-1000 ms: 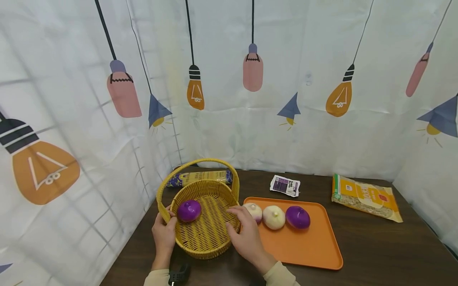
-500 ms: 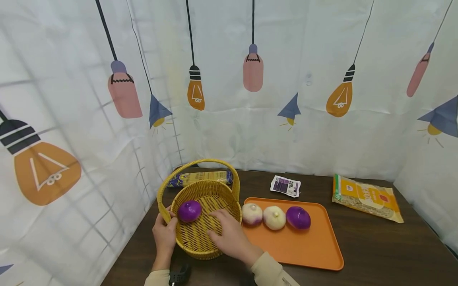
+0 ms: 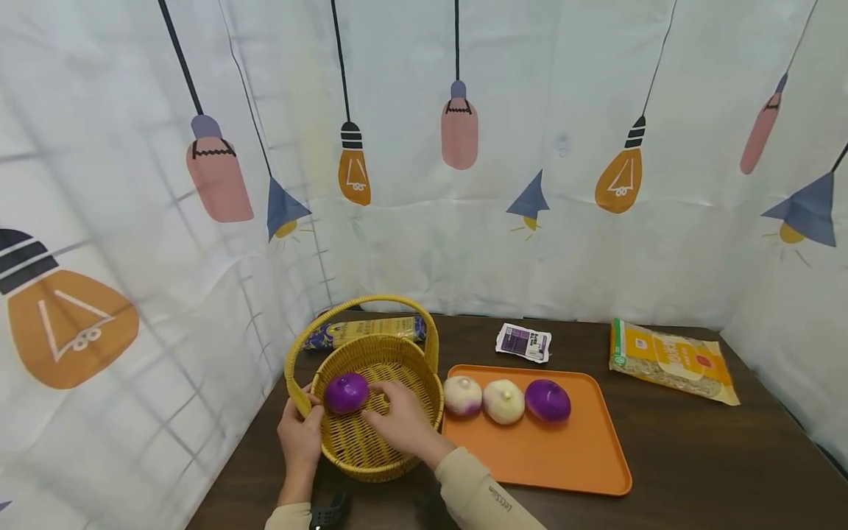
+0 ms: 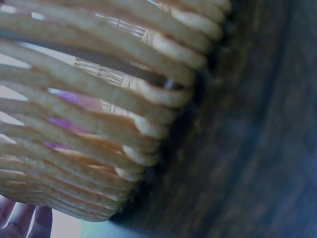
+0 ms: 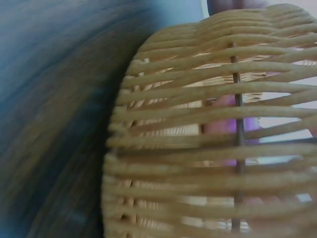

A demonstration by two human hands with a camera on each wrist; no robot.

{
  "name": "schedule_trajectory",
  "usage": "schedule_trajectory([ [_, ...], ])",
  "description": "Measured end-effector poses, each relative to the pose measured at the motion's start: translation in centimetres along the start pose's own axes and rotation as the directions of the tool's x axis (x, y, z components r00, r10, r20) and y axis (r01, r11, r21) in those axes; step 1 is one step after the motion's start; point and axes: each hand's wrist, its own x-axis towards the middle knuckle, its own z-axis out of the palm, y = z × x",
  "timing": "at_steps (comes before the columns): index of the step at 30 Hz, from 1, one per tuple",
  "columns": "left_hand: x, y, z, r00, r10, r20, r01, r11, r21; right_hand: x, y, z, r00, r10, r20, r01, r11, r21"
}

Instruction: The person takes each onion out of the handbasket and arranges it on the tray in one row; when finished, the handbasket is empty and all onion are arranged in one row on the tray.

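A yellow wicker basket (image 3: 377, 442) with a tall arched handle stands at the left of the table. My left hand (image 3: 301, 438) grips its left rim at the foot of the handle. Inside, against the left wall, lies a glossy purple onion (image 3: 347, 393). My right hand (image 3: 400, 419) reaches into the basket over the right rim, thumb and fingers apart, fingertips right at the onion's right side. Both wrist views are filled mostly by the woven wall (image 5: 188, 119), with purple showing through the gaps; fingers (image 4: 22, 220) show at the lower left of the left wrist view.
Right of the basket, an orange tray (image 3: 563, 464) bears two whitish onion-like bulbs (image 3: 505, 402) and another purple onion (image 3: 548, 401). Behind lie a blue-and-yellow packet (image 3: 371, 331), a small white-and-purple sachet (image 3: 523, 343) and a yellow bag (image 3: 672, 361). Curtains border the table.
My right hand has moved left from the basket's right rim, across its inside, to the purple onion. The left hand keeps its grip on the basket. The head view has shifted slightly.
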Motion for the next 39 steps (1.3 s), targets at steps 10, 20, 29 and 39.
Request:
schedule_trajectory([
  [10, -0.3, -0.1, 0.7, 1.000, 0.010, 0.004, -0.010, 1.000, 0.018, 1.3, 0.3, 0.5, 0.991, 0.106, 0.085, -0.104, 0.994, -0.030],
  [20, -0.3, 0.0, 0.9, 1.000, 0.017, 0.004, -0.017, 1.000, 0.015, 2.0, 0.3, 2.0, 0.986, 0.151, 0.066, -0.144, 0.984, -0.110],
  [29, -0.3, -0.2, 0.1, 0.998, 0.021, -0.056, -0.018, 0.998, 0.062, 3.4, -0.1, 3.0, 0.985, 0.150, 0.084, -0.137, 0.981, -0.135],
  [39, 0.2, -0.4, -0.4, 0.999, 0.018, -0.036, -0.014, 0.994, 0.112, 3.4, -0.3, 3.7, 0.978, 0.135, 0.160, -0.124, 0.989, -0.077],
])
